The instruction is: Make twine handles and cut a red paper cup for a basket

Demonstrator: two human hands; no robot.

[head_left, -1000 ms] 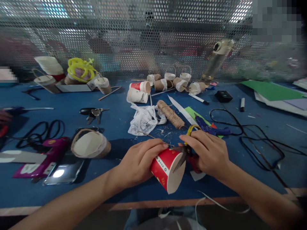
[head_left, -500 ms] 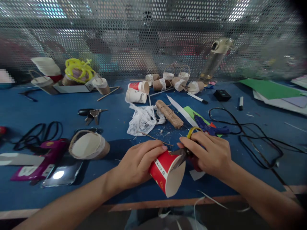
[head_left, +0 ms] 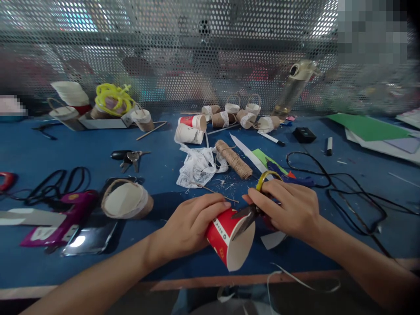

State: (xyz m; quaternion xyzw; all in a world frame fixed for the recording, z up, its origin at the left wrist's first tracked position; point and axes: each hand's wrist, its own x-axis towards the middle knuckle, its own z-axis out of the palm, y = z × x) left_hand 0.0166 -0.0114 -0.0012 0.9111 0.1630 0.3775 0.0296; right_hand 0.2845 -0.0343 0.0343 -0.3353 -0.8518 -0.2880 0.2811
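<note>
My left hand (head_left: 197, 223) is closed around a red paper cup (head_left: 220, 245) that lies tilted on its side, its open end towards the lower right. With my right hand (head_left: 292, 205) I grip a pair of scissors (head_left: 246, 218); one yellow handle loop (head_left: 267, 175) sticks up above my fingers. The scissor blades are parted and straddle the cup's rim, one blade across the opening and the other on the outer wall. A pale paper scrap (head_left: 273, 240) lies beneath my right hand. Just beyond both hands is a thin twine strand (head_left: 218, 192).
White lace (head_left: 197, 168), a twine roll (head_left: 233, 159) and a blue glue gun (head_left: 295, 178) lie ahead. At left are a twine-wrapped cup (head_left: 127, 201), a purple glue gun (head_left: 68, 214), a phone (head_left: 90, 238) and keys (head_left: 133, 158). Small wrapped baskets (head_left: 225, 119) and a bottle (head_left: 292, 87) stand by the mesh.
The scissor blades have opened wider at the cup's rim. Both hands keep their hold; the whole scene has shifted slightly rightward with the camera.
</note>
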